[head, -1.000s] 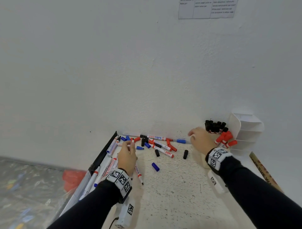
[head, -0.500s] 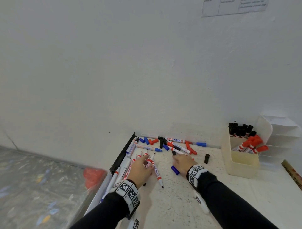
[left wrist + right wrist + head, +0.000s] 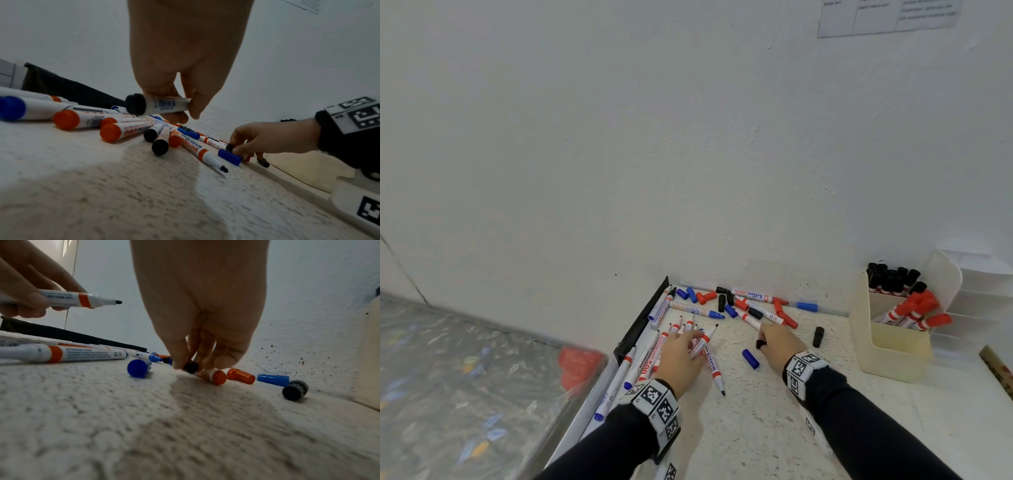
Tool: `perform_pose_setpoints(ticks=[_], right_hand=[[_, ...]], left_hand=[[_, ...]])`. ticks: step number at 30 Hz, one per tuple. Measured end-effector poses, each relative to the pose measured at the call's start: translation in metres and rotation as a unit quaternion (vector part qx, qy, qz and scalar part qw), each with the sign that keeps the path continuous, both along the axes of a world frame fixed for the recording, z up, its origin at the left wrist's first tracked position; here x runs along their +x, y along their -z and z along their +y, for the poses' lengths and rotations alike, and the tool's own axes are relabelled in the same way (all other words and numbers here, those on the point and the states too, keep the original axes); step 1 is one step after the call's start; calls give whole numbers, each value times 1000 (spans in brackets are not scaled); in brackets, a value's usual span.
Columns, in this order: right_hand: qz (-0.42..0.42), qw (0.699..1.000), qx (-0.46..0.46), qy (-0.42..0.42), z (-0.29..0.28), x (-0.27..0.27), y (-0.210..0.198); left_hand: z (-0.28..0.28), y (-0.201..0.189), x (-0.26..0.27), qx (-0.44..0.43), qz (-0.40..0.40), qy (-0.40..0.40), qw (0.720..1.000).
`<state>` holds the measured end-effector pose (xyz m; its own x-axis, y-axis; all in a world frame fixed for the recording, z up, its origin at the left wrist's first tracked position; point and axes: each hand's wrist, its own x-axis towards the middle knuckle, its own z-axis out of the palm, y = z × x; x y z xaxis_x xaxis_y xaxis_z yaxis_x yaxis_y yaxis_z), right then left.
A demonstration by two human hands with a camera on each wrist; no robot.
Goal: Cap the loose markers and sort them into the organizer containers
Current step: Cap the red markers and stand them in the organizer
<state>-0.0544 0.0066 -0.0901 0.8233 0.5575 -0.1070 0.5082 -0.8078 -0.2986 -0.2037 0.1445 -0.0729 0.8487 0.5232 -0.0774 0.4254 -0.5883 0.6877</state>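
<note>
Plainly light, stiff and smooth-barrelled: an uncapped black-tipped marker [image 3: 82,300], pinched mid-barrel in the left hand [image 3: 681,356] just above the pile at the desk's [image 3: 756,428] left edge. Best held at the barrel, clear of the wet tip. Small, slick, apt to roll: a black cap [image 3: 190,367], pinched at the desk by the right hand's [image 3: 777,342] fingertips [image 3: 180,360]. Shown only from the head: the cream organizer [image 3: 887,359] at right, with black and red markers standing in it. Shown only from the wrists: both grips clamped, marker's black end plug, cap touching a red-ended marker.
</note>
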Motion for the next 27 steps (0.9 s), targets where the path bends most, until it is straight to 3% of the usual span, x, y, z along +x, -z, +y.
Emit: perform_pose_setpoints(ticks=[3,7,11,19,23,27], right_hand=[[1,996,87,24,-3,-1,-3],[14,978,208,-11,-6,-8,-14],[102,942,320,-30,-6,-21,-21],[228,918,315,-80,-16,-40,-23],[185,956,224,-34,-19,-46,-27],[163,961,226,-1,-22,-51,-30]], left_hand=[[-1,0,0,-14,-5,0,1000],[-1,5,0,-6,6,9,1000],[-7,7,1,2,5,26,1000],[-22,6,-2,0,-19,70,997],[-33,-1,-6,-52,-53,106,992],[-43,-9,-5,72,-16,136,988]])
